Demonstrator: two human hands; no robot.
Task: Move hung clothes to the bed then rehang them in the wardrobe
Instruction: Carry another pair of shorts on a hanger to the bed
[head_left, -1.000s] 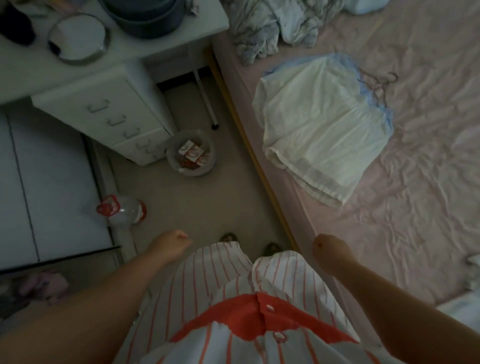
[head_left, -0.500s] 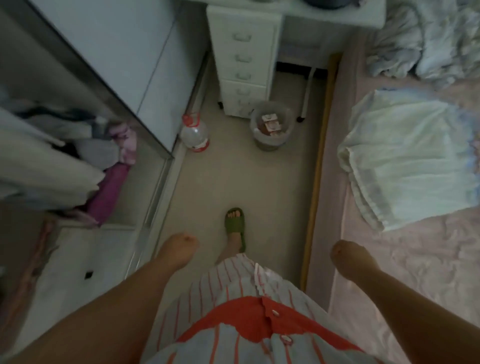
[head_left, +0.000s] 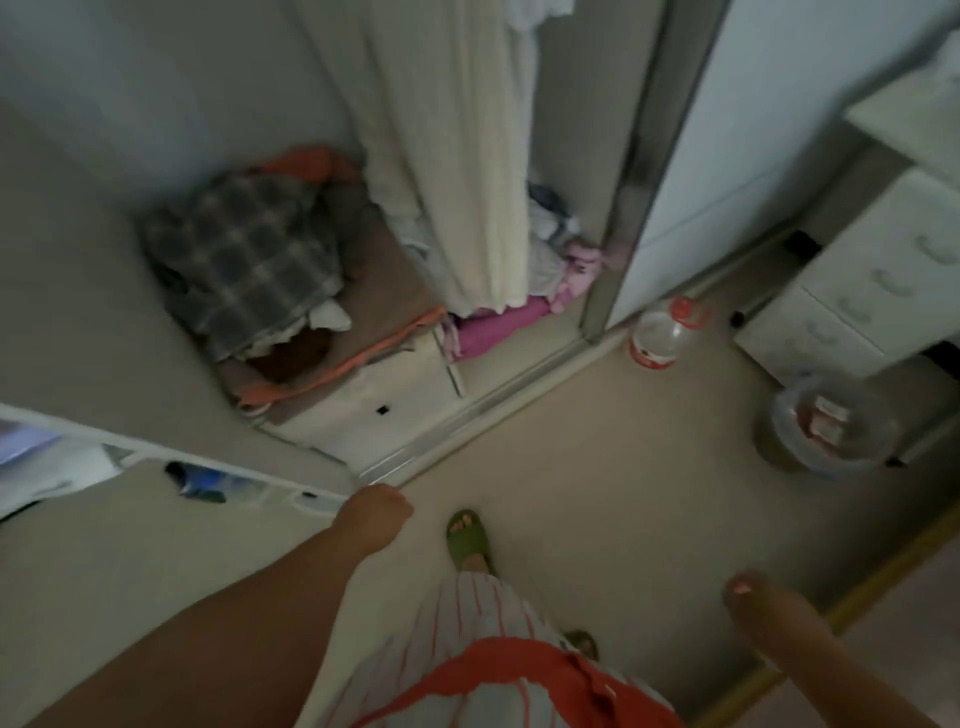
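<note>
Both hands hang empty and well apart, left hand (head_left: 378, 514) loosely curled, right hand (head_left: 750, 597) too; cream clothes (head_left: 467, 156) hang in the open wardrobe (head_left: 613, 208) ahead

A clear plastic bottle (head_left: 661, 332) with a red cap and red label lies on the beige floor (head_left: 597, 467) just beside the sliding door track. To its right stands a white drawer unit (head_left: 862, 280) with curved handles. Near its foot sits a round waste bin (head_left: 826, 426) lined with a clear bag, holding red-and-white packets. A green slipper (head_left: 467, 535) is on the floor.
</note>
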